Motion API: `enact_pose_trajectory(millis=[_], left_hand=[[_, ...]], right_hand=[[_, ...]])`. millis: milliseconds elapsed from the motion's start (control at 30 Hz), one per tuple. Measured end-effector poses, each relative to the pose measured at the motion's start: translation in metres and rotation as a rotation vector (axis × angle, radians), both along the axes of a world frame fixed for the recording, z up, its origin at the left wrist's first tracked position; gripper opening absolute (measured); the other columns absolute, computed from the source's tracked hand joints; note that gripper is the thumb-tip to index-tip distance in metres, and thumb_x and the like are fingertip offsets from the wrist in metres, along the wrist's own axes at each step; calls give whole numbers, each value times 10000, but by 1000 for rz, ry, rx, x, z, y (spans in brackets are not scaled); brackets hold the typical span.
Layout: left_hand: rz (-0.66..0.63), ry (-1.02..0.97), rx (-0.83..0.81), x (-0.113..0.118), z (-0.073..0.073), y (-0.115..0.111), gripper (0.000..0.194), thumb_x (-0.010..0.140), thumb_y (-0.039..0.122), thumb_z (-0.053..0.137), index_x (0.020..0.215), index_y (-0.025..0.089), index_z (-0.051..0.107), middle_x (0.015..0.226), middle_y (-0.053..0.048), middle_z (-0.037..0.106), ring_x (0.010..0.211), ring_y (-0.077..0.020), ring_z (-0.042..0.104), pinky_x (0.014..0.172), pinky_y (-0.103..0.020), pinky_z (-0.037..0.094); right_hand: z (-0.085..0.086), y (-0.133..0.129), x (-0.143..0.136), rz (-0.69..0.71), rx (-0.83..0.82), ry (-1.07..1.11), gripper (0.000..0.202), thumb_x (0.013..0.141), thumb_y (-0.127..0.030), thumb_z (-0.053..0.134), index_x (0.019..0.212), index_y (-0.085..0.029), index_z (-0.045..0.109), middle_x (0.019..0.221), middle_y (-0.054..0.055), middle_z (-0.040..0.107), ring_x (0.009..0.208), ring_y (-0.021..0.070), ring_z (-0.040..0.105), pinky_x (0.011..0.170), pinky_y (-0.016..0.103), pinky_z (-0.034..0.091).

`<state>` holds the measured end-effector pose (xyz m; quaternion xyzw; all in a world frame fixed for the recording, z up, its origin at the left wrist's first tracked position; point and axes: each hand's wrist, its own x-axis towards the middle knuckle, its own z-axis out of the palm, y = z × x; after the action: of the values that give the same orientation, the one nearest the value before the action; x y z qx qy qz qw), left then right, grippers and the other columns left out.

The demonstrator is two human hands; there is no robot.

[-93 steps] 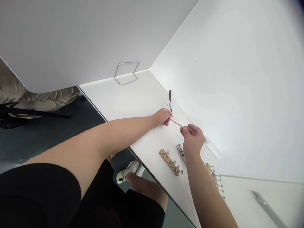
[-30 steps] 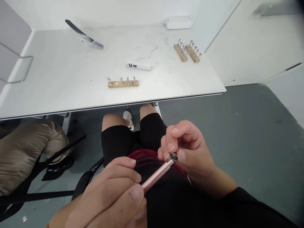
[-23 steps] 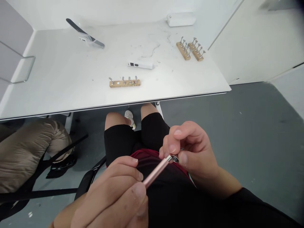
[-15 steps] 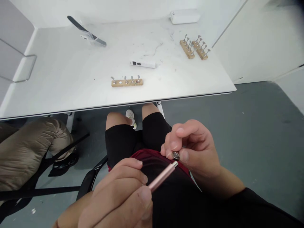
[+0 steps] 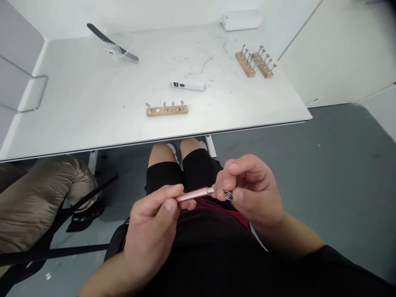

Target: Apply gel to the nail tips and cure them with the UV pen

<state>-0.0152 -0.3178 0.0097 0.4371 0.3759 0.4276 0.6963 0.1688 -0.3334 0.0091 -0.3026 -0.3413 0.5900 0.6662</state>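
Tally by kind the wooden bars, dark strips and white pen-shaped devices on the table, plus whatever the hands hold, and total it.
Wooden bars: 3
Dark strip: 1
White pen-shaped device: 1
Pink stick, left hand: 1
Small metal piece, right hand: 1
Total: 7

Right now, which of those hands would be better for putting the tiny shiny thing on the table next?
Probably the right hand, since it pinches the tiny shiny piece. The left hand is taken up with the pink pen-like tool.
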Motion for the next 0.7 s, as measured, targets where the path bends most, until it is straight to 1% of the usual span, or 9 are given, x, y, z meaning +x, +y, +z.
enact_pose_trajectory(millis=[67,133,200,267,367,467,600,700], left_hand=[[-18,-132,-269,2,-11,5,187,801,260,562,954,254,668,743,-11,655,736,-136,617,782,-369,497],[-27,-216,-463,5,-22,8,175,774,263,598,922,214,678,709,-11,636,708,-120,598,781,-342,482],[-55,-273,-597,9,-34,6,188,773,243,599,941,197,670,698,-9,622,677,-105,582,760,-315,466],[-146,-318,-680,12,-45,1,230,796,234,569,1011,203,644,683,-6,612,652,-102,576,759,-318,447],[-329,-331,-696,15,-57,-7,286,819,244,536,1086,176,611,660,-18,610,629,-112,581,792,-342,421],[-440,-362,-688,15,-62,-10,365,820,258,536,1175,174,548,664,-13,604,609,-107,580,800,-349,417],[-480,-426,-688,17,-60,-5,422,812,263,550,1224,203,483,674,12,593,561,-86,578,791,-342,432],[-438,-434,-648,21,-58,-2,434,794,258,578,1215,205,482,672,22,596,552,-74,570,806,-331,422]], right_hand=[[0,3,1,-22,-20,1,242,687,-130,653,893,-237,586,701,-35,598,598,110,608,604,310,557],[-1,7,2,-38,-32,14,230,675,-136,666,868,-232,587,682,-40,598,577,103,602,590,296,555],[-3,10,4,-39,-28,34,224,672,-131,667,860,-225,589,680,-40,603,576,100,603,588,289,552],[-6,13,5,-35,-18,50,226,682,-117,655,873,-219,591,694,-36,609,591,102,610,593,291,549],[-10,15,7,-27,-16,57,230,697,-102,640,890,-220,597,709,-34,610,622,108,622,612,299,546],[-11,18,9,-30,-27,40,224,692,-120,657,881,-226,598,700,-39,607,614,108,622,614,301,547],[-10,22,11,-60,2,20,228,690,-137,666,886,-227,592,699,-36,610,602,117,624,586,307,549],[-11,23,13,-69,11,20,233,691,-126,661,892,-222,594,701,-33,609,606,121,624,593,317,549]])
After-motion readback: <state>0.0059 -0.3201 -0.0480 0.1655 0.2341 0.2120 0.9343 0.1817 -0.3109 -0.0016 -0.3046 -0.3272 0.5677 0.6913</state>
